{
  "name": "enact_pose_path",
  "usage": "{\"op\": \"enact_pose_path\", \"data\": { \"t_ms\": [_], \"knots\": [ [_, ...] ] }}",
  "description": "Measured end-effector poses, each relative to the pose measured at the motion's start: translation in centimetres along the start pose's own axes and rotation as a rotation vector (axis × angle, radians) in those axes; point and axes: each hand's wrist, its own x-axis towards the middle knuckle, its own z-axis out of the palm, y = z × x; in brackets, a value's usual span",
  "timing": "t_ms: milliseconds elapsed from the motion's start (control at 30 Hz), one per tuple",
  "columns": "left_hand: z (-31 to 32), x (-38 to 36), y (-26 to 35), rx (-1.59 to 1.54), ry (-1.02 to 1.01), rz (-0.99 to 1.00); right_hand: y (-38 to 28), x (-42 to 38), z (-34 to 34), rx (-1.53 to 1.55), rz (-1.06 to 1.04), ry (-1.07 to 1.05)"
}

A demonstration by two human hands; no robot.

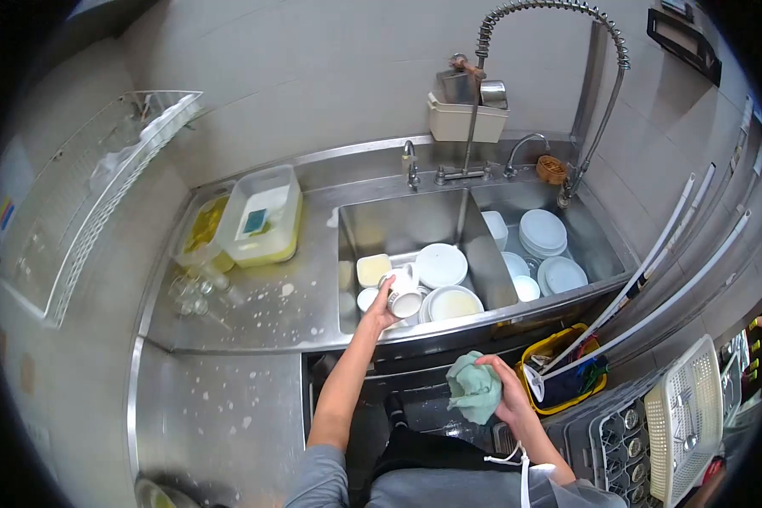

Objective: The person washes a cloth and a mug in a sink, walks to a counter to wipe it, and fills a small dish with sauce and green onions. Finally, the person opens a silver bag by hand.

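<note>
My left hand reaches over the front of the left sink basin, its fingers closed on a white cup. The cup is tilted, with its round end facing me. Around it in the basin are stacked white plates, a bowl of yellowish liquid and a square container. My right hand grips a crumpled pale green cloth in front of the counter, apart from the cup.
White dishes fill part of the right basin. A tub with a sponge and several glasses stand on the left counter. A spring-hose faucet arches overhead. A yellow bucket and crates stand at right.
</note>
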Motion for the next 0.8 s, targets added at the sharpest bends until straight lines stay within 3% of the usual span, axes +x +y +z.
{"op": "enact_pose_path", "data": {
  "t_ms": [100, 200, 333, 400, 467, 533, 667, 800],
  "knots": [
    [-2.2, 2.2, 2.1, -0.016, 0.018, -0.088, -0.7, 5.5, 2.1, -0.036, -0.058, 0.001],
    [-5.6, 3.7, 3.4, 0.122, 0.073, 0.211, -2.7, 11.5, 4.6, -0.169, -0.094, 0.016],
    [-9.1, 0.5, 6.8, 0.555, 0.410, 0.677, -5.2, 21.4, 6.0, -0.627, -0.255, 0.047],
    [-12.1, -1.4, 8.5, 0.711, 0.478, 0.779, -6.3, 28.2, 4.7, -0.902, -0.370, 0.057],
    [-13.7, -3.3, 9.9, 0.710, 0.609, 0.946, -7.1, 36.6, 2.9, -0.963, -0.367, 0.066],
    [-16.3, -4.6, 11.1, 0.836, 0.682, 0.987, -7.7, 44.7, 1.6, -1.129, -0.491, 0.067],
    [-20.4, -4.9, 11.2, 0.888, 0.818, 0.986, -7.7, 59.6, -0.3, -1.122, -0.376, 0.294],
    [-21.2, -5.5, 10.7, 0.855, 0.886, 0.948, -7.8, 66.4, 0.5, -1.150, -0.332, 0.479]
  ]
}}
